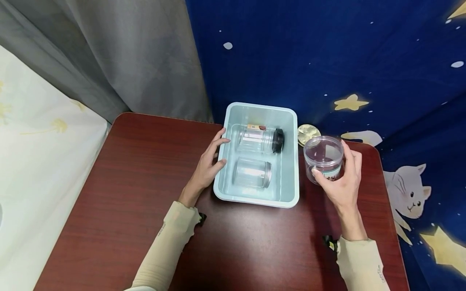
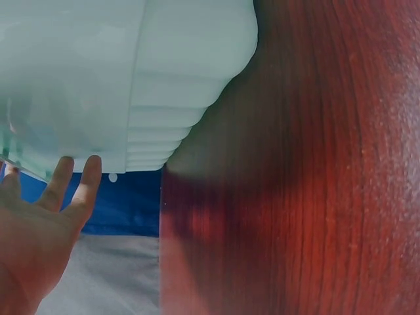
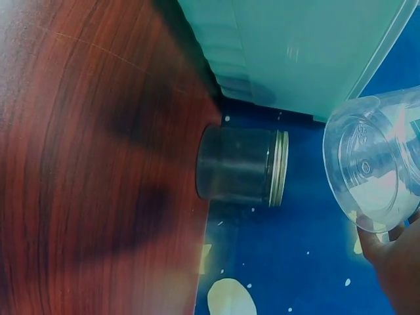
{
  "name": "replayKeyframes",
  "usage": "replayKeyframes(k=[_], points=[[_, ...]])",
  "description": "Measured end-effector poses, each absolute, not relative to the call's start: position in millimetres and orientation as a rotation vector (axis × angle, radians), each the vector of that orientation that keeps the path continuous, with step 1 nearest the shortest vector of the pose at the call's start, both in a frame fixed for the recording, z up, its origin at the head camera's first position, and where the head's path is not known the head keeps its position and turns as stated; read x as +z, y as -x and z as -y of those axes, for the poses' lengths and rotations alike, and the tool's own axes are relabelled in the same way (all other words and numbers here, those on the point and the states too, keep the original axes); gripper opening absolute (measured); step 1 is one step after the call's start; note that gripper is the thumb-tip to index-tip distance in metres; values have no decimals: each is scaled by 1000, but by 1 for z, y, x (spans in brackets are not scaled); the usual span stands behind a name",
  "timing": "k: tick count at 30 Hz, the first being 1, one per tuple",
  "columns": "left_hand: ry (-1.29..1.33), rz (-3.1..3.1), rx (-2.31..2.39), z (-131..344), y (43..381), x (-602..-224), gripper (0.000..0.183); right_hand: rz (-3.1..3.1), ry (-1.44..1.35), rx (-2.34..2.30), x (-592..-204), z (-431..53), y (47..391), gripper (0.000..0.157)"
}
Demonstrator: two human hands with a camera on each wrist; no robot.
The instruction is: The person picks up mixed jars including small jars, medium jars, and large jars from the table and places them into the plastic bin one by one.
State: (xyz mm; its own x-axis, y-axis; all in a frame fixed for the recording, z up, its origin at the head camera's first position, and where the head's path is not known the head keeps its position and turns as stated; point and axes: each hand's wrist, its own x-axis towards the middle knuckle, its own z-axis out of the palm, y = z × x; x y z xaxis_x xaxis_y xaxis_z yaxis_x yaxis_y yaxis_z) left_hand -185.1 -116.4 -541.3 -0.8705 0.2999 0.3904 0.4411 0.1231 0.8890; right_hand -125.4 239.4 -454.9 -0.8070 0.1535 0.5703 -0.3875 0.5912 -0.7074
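Observation:
My right hand (image 1: 344,184) grips a clear plastic jar (image 1: 324,155) with an open top and a printed label, lifted above the table at the right of the light-blue bin (image 1: 261,200). In the right wrist view, this jar's round base faces the camera. My left hand (image 1: 205,167) rests at the bin's left rim, fingers extended and spread; the left wrist view shows two fingertips against its outer wall. Inside the bin lie a clear jar (image 1: 255,139) with a black lid and a clear jar (image 1: 251,173) with a threaded neck and no lid.
Behind the held jar stands another jar (image 3: 236,164) with a gold lid (image 1: 307,132), close to the bin and the table's back edge. A dark red wooden table (image 1: 145,182) carries everything. Grey and blue curtains (image 1: 273,52) hang right behind it.

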Motion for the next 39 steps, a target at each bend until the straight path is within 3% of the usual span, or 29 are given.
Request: replayKeyframes(k=[8,18,23,39], points=[[745,2261,-1862,117,185,-542,59,2250,-235,1158,-448,-236,129,86],[751,2289,-1851,117,181,-526,50,2296,-273,1103,-471,-254,149,94],[759,2310,-1842,117,174,-505,44,2323,-297,1089,-466,-252,153,94],[783,2298,-1848,115,174,-502,47,2345,-381,1112,-455,-242,158,96]])
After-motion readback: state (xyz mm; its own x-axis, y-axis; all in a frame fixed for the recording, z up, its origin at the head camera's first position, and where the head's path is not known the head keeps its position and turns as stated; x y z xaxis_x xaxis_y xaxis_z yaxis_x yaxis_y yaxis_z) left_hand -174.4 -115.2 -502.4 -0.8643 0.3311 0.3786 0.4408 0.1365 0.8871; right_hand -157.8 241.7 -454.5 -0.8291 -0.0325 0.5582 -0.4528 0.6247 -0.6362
